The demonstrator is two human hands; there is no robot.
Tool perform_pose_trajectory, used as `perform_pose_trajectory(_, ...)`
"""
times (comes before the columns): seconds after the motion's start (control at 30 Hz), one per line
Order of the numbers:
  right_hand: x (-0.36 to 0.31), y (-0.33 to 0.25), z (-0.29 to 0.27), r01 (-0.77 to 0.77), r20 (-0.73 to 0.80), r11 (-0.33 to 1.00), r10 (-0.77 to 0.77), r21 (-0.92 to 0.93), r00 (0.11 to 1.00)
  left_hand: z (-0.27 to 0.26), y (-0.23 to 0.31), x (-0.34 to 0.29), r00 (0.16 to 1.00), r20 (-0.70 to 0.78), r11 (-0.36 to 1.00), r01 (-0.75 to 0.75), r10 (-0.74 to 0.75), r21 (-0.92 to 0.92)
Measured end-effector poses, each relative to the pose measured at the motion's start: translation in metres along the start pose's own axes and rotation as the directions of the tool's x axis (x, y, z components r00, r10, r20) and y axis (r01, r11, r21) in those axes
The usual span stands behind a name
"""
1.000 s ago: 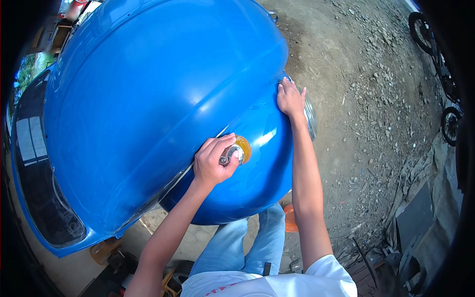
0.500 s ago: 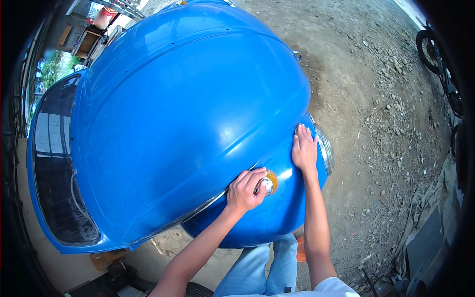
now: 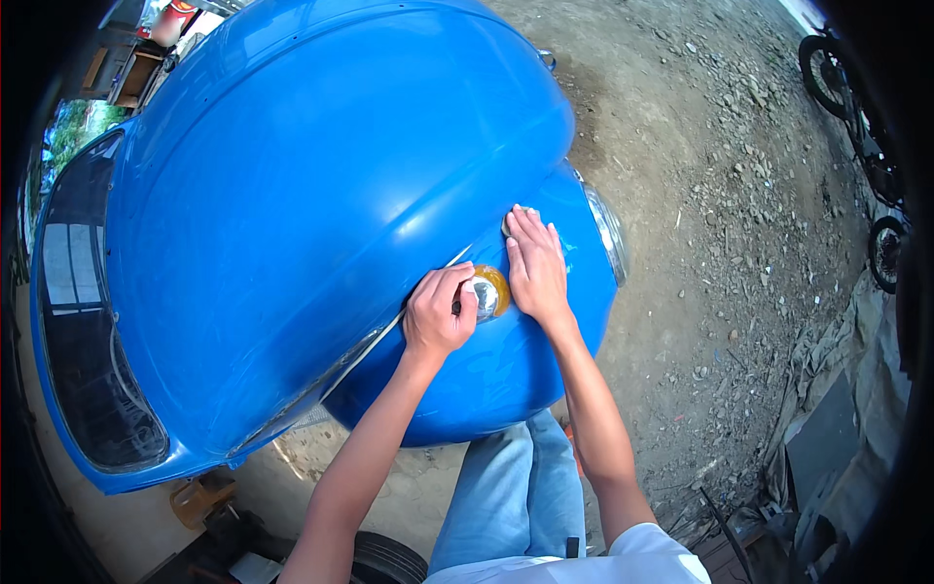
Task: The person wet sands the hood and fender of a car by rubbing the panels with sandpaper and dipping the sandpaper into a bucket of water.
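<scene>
A blue rounded car body fills the middle, with its hood (image 3: 321, 165) bulging beside the front fender (image 3: 477, 380). On the fender top sits a turn signal lamp (image 3: 498, 287) with an amber lens and chrome housing. My left hand (image 3: 438, 310) curls its fingers and thumb around the hood side of this lamp. Just right of the lamp, my right hand (image 3: 537, 268) lies with stretched fingers on the fender. A grey edge of a small pad (image 3: 506, 227) shows under its fingertips; the rest is hidden by the fingers. A chrome-ringed headlight (image 3: 607, 234) is farther right.
My jeans (image 3: 486, 496) are close against the fender. A tire (image 3: 387, 557) lies by my left leg. The windshield (image 3: 92, 311) is at far left. Stony ground (image 3: 681, 292) spreads right, with a motorcycle (image 3: 846, 92) and a grey tarp (image 3: 837, 350) along the edge.
My right hand has slid over the fender from beside the headlight toward the lamp, the grey pad moving with it. My left hand stays at the lamp. The whole view has shifted.
</scene>
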State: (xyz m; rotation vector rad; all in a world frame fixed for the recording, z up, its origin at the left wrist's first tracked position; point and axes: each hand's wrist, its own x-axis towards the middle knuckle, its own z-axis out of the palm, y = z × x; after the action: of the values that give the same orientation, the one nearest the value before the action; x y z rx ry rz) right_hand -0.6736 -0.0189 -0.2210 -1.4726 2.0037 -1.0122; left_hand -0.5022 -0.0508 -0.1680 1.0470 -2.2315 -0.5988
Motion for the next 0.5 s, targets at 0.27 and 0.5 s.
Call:
perform_pose_trajectory(0.27, 0.023, 0.047, -0.004, -0.016, -0.023, 0.991, 0.013, -0.131, 1.000, 0.009, 0.000, -0.002, 1.000, -0.018, 1.000, -0.008, 0.008, -0.017)
perform_pose_trajectory(0.5, -0.061, 0.010, -0.013, 0.228, 0.080, 0.974, -0.226, -0.010, 0.971, 0.000, -0.004, -0.004, 1.000, -0.007, 1.000, 0.021, -0.021, 0.002)
